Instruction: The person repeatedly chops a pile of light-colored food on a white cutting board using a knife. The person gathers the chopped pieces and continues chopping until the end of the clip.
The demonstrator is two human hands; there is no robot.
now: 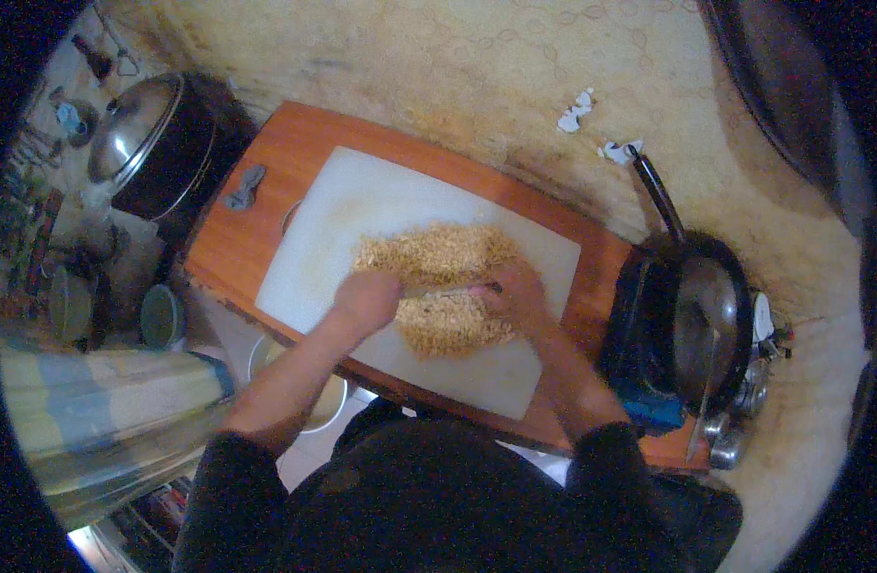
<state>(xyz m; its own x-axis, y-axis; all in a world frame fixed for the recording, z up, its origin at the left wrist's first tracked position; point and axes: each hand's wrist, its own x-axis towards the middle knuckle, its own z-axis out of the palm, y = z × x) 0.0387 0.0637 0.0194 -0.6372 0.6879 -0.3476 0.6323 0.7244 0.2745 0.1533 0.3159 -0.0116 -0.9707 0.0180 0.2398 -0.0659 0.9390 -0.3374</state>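
A white cutting board [338,208] lies at a slant on an orange-brown wooden table. Two heaps of small, pale golden pieces, like chopped nuts or grain, rest on it: the upper heap [428,251] and the lower heap [453,329]. Between them runs a narrow gap with something pale and thin in it, perhaps a blade. My left hand [370,297] is closed at the gap's left end; what it grips is hidden. My right hand [514,290] bends over the gap's right end, its fingers around a small pinkish and dark thing that I cannot name.
A large lidded pot [159,150] stands beyond the table's left end. On the table's left part lies a crumpled grey cloth [243,188]. At the right are a dark frying pan [707,322] and metal containers [729,448]. A patterned wall [481,79] rises behind the table [302,129].
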